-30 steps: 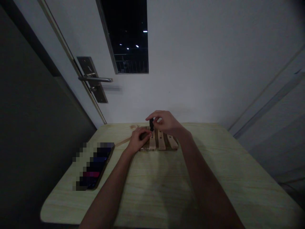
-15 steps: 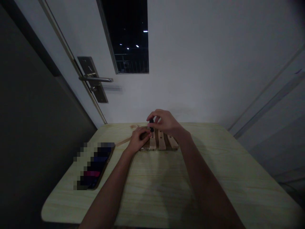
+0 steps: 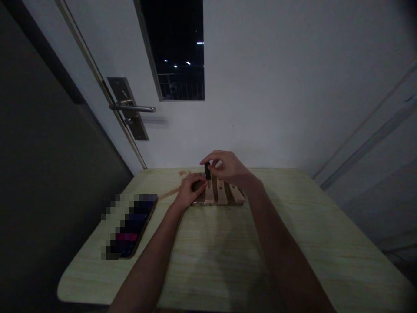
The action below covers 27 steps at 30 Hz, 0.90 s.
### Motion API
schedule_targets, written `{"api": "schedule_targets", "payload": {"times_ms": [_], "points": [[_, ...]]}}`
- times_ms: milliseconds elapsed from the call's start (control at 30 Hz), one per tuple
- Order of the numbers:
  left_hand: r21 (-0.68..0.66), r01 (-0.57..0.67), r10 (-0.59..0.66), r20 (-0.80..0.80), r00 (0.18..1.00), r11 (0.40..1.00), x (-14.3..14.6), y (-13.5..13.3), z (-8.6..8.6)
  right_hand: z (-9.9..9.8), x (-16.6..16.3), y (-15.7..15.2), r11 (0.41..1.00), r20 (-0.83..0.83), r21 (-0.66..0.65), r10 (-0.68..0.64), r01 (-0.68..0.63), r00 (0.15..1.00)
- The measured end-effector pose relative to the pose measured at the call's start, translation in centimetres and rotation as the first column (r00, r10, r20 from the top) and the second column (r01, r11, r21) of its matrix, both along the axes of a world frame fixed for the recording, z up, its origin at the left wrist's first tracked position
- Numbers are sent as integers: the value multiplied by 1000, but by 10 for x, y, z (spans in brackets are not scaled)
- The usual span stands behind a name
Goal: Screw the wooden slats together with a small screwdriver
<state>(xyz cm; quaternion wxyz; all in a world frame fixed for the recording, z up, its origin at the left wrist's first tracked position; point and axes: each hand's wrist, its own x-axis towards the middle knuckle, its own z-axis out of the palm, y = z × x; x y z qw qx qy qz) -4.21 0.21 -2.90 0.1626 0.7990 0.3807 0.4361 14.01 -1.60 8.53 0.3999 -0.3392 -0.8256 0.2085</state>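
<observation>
My right hand point(image 3: 228, 167) is closed around the upper part of a small screwdriver point(image 3: 207, 170) with a black handle. The screwdriver stands nearly upright, tip down, over the leftmost of several pale wooden strips point(image 3: 209, 196). These lie across a brown wooden board point(image 3: 201, 199) and show dark holes or screw heads. My left hand point(image 3: 190, 191) rests on the board's left side. Its thumb and fingertips come together around the screwdriver's tip; whatever they pinch there is too small to make out.
A phone point(image 3: 138, 224), partly pixelated, lies at the left of the light wood-grain table point(image 3: 208, 261). A thin wooden strip point(image 3: 169, 192) and a small curled pale piece point(image 3: 184, 173) sit left of the board. Behind the table stands a white door with a metal handle point(image 3: 137, 108).
My right thumb and fingers have shifted slightly on the screwdriver handle. My left hand keeps its place at the tip, and the board has not visibly moved.
</observation>
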Motion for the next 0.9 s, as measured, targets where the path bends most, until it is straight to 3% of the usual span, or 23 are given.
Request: {"api": "schedule_targets", "payload": {"times_ms": [267, 467, 900], "points": [[4, -5, 5, 9, 1000, 1000, 0, 0, 1, 1, -1, 1, 998, 38, 30, -59, 58, 998], [2, 7, -7, 18, 1000, 1000, 1, 0, 1, -2, 1, 3, 999, 16, 47, -18, 17, 1000], [-2, -8, 8, 25, 1000, 1000, 0, 2, -3, -1, -1, 2, 997, 45, -61, 54, -52, 998]]}}
